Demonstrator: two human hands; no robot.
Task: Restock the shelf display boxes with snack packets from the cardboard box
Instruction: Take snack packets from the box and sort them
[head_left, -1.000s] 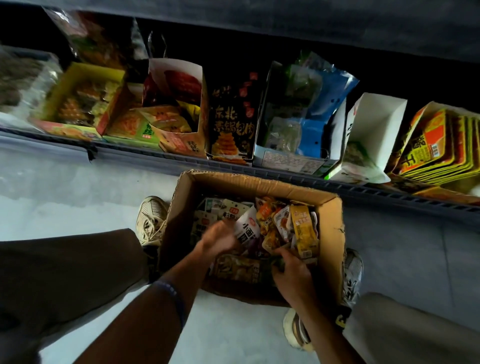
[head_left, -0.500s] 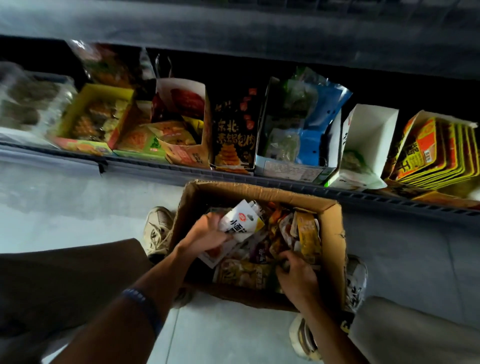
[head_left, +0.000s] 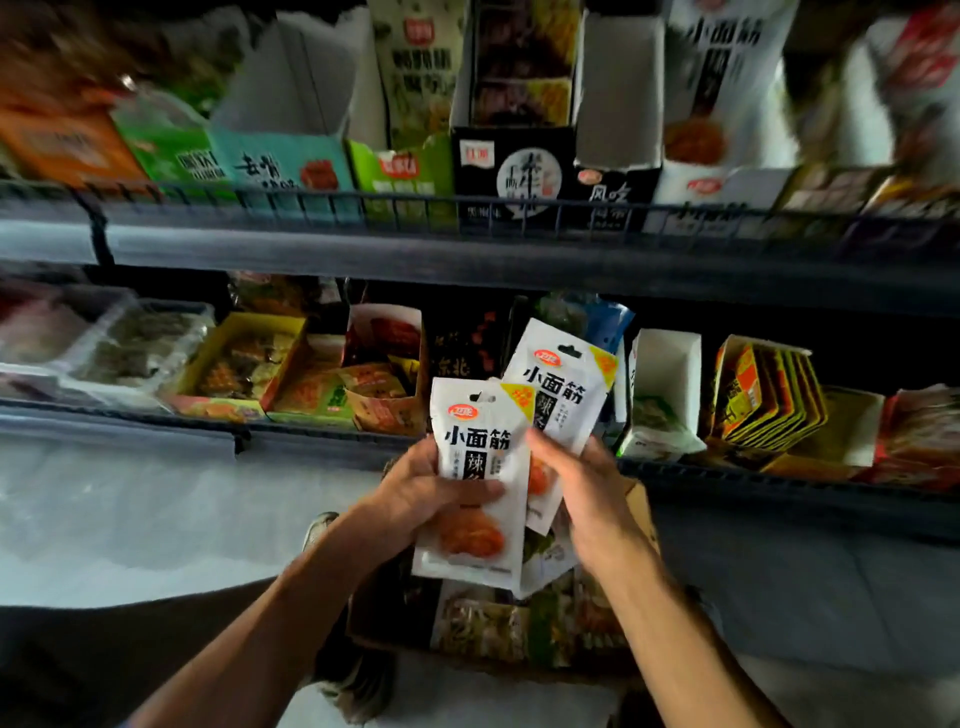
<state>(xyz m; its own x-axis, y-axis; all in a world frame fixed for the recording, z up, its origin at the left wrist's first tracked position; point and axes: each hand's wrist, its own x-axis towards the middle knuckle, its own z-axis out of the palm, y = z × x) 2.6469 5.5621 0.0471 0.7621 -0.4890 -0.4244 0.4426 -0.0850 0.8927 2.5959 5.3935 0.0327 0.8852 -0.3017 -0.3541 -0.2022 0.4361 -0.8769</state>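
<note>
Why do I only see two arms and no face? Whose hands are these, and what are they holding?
The camera sits on the person's head and looks down, so you see what they see: only their own arms. There is just this one view. The left hand holds a white snack packet. The right hand holds another white packet just behind it. Below the hands is a cardboard box with more snacks inside, standing on the floor. In front are two shelves. The upper shelf carries display boxes, and one tall white box seems to show the same writing as the packets, though it is blurry.
</note>
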